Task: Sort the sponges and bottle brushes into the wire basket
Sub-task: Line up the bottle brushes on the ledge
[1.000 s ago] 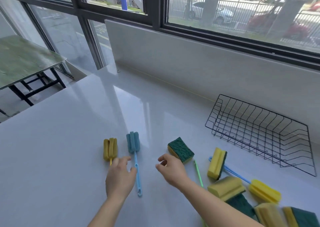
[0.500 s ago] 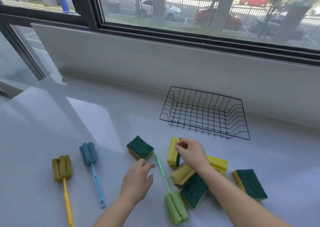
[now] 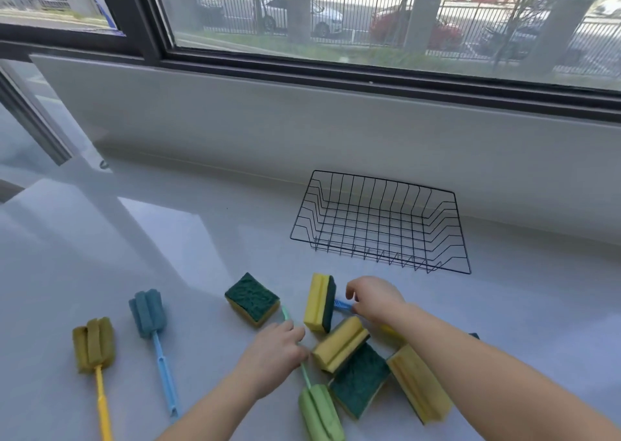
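Note:
The black wire basket [image 3: 461, 232] stands empty near the wall. On the white counter lie a yellow bottle brush [image 3: 94, 343], a blue bottle brush [image 3: 148, 309] and a green bottle brush [image 3: 319, 410]. A green-topped sponge [image 3: 252, 297] lies flat and a yellow-green sponge [image 3: 319, 302] stands on edge. More sponges [image 3: 359, 378] are piled below them. My left hand [image 3: 272, 356] covers the green brush's handle with fingers curled around it. My right hand [image 3: 374, 297] is closed on the blue handle [image 3: 342, 305] of a brush whose yellow head my arm mostly hides.
A low grey wall [image 3: 336, 131] and window run behind the basket. The counter [image 3: 100, 239] stretches to the left of the objects, with a sunlit patch. Another sponge edge [image 3: 473, 335] peeks out behind my right forearm.
The view has swung right and nearer to the sponge pile. My right hand moved from the upright sponge to the blue handle. My left hand moved right onto the green brush's handle.

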A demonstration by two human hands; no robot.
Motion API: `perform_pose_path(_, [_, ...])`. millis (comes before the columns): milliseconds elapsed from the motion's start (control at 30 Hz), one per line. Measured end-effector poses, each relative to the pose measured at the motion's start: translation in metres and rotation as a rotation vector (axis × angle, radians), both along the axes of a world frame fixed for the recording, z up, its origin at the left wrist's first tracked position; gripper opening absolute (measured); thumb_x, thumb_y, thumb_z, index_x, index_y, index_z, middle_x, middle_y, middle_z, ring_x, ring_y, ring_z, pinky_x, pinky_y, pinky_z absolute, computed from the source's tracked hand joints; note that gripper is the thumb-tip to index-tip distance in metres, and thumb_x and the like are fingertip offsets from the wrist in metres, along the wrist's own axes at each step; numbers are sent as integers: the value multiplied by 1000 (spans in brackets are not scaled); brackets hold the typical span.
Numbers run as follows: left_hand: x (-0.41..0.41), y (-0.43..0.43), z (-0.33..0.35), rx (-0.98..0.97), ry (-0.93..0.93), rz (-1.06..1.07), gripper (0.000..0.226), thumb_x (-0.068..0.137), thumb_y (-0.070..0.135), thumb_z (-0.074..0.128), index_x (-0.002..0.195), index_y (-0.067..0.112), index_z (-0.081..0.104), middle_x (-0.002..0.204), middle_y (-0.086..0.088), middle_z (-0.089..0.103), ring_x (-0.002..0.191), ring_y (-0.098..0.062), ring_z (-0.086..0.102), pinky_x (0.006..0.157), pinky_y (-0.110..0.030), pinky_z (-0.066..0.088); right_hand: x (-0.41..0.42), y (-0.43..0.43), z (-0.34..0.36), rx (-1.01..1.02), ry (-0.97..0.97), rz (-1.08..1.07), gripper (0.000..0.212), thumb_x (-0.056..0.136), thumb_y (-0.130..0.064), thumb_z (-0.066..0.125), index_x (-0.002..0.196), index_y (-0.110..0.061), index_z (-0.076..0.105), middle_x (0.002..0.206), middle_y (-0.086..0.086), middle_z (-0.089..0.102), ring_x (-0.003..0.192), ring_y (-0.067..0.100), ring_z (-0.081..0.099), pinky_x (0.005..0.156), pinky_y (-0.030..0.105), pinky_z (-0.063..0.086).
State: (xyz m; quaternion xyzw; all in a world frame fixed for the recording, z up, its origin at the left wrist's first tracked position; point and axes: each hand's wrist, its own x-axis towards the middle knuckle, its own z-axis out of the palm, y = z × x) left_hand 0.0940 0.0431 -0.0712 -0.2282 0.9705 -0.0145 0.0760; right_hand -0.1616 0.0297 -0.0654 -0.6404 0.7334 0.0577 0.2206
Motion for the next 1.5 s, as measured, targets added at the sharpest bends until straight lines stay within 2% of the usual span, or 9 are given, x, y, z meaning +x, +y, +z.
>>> perform_pose_path(200, [26, 1, 5, 8, 210, 143, 22, 64, 27, 88, 71, 32, 68, 75, 9, 59, 64, -16, 54, 48, -22, 39, -2, -5, -12, 9, 61, 102, 25, 88, -18, 57, 112, -24, 63, 110, 4, 67, 97, 28, 62, 71, 36, 48])
perform_pose_path(333, [34, 6, 14, 97, 440, 297, 25, 65, 24, 90, 81, 34, 73, 81, 10, 65, 66, -15, 58, 46, -21, 43, -13, 3, -8, 15, 42, 104, 39, 90, -19, 61, 127, -28, 54, 106, 4, 65, 97, 27, 61, 66, 33, 42])
perform_pose_path(467, [35, 11, 19, 255, 631, 486, 19, 81, 17, 78, 94, 31, 74, 93, 12, 66, 83, -12, 61, 60, -32, 52, -30, 17, 10, -6, 32, 119, 48, 92, -18, 65, 132, -39, 47, 87, -2, 57, 82, 25, 59, 61, 34, 47])
perform_pose_path(567, [31, 12, 22, 352, 727, 585, 21, 84, 15, 75, 97, 32, 75, 95, 21, 62, 87, -1, 57, 68, -24, 48, -41, 25, 27, -21, 54, 136, 37, 96, -14, 59, 125, -38, 57, 93, 0, 59, 85, 25, 58, 64, 35, 46])
perform_pose_path(700, [21, 9, 29, 392, 797, 620, 24, 84, 13, 73, 95, 34, 75, 93, 22, 62, 89, 2, 55, 67, -18, 43, -47, 37, 50, -28, -11, 27, 20, 97, -16, 60, 108, -27, 72, 103, -2, 65, 81, 19, 63, 70, 30, 49])
perform_pose_path(833, [9, 5, 39, 434, 913, 657, 29, 84, 9, 72, 87, 38, 75, 87, 17, 64, 77, -7, 58, 62, -20, 42, -46, 46, 69, -113, -29, -28, 30, 98, -15, 52, 116, -21, 74, 122, -3, 71, 104, 17, 65, 89, 30, 52])
perform_pose_path(1100, [4, 4, 54, 556, 1195, 785, 40, 84, 14, 74, 57, 39, 59, 60, 17, 53, 56, -3, 44, 52, -11, 30, -53, 64, 93, -394, -44, -48, 30, 88, -1, 63, 107, -18, 79, 105, 0, 76, 99, 21, 69, 85, 32, 53])
perform_pose_path(1267, [10, 2, 49, 664, 1207, 867, 19, 84, 15, 74, 72, 29, 70, 64, 10, 60, 59, -7, 49, 61, -32, 42, -56, 69, 100, -608, -101, -190, 15, 87, -24, 75, 101, -23, 81, 94, -3, 78, 91, 23, 69, 71, 34, 53])
perform_pose_path(1500, [27, -7, 47, 734, 1290, 988, 5, 84, 22, 75, 81, 25, 75, 73, -8, 69, 70, -32, 60, 78, -54, 55, -31, 55, 101, -541, -306, -306, 21, 88, -36, 75, 82, -17, 78, 76, 1, 59, 75, 22, 54, 60, 33, 38])
